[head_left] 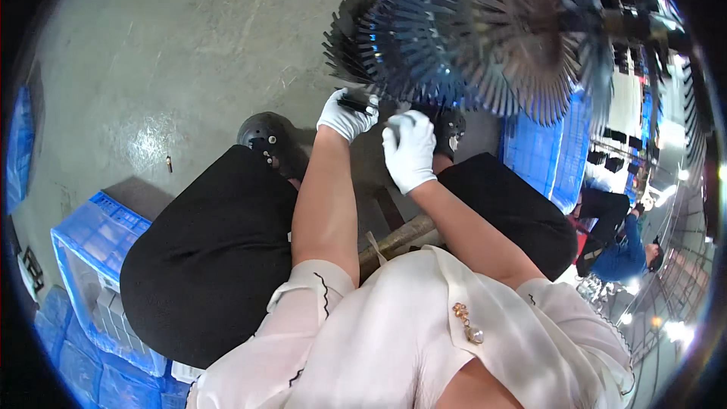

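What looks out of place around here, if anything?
A small brownish stub lies alone on the floor, left of the left shoe and outside the blue crate, as if dropped. It's too small to identify. Nothing else clearly stands out.

Lamps (678,332) flare white at the lower right – small, blown-out spots. The grey floor (189,23) at upper left is softly lit, with glossy glare at middle left. Shadow falls beside the blue crate (117,220). The slatted wheels (522,53) at upper right blur – and outer edges bend into black corners.
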`<action>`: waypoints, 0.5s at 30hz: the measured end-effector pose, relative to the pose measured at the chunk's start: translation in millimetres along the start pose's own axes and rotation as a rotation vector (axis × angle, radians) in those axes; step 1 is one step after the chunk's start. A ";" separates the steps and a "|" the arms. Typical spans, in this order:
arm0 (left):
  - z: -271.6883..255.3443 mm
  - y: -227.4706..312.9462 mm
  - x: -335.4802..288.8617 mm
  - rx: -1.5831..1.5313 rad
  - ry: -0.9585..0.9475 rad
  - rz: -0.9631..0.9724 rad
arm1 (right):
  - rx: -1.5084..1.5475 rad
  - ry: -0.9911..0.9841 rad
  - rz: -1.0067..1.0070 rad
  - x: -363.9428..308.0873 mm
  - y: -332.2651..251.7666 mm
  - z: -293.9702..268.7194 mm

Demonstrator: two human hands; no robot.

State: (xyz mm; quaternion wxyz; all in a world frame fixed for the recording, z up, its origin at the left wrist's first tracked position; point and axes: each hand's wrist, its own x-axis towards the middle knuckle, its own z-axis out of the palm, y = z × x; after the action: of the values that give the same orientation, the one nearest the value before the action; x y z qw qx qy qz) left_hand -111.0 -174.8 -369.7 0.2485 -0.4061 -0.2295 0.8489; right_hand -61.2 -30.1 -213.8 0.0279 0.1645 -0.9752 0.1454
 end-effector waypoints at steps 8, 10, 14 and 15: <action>17.2 -63.4 -47.0 0.205 0.092 0.071 | 0.045 -0.079 -0.056 -3.2 -9.2 -43.1; 32.6 -80.9 -63.2 0.409 0.034 0.090 | -0.030 -0.050 -0.084 0.9 -11.6 -58.9; 59.3 -102.0 -95.9 0.453 -0.221 -0.117 | -0.094 -0.126 -0.168 5.2 -13.2 -87.6; 63.7 -107.2 -101.8 0.360 -0.119 -0.175 | -0.137 -0.131 -0.179 4.6 -13.9 -91.2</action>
State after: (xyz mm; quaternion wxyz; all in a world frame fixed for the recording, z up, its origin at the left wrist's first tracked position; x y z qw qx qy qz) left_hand -81.3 -166.0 -211.8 0.3757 -0.2829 -0.1228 0.8739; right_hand -60.3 -17.4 -122.3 -0.0116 0.2575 -0.9641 0.0641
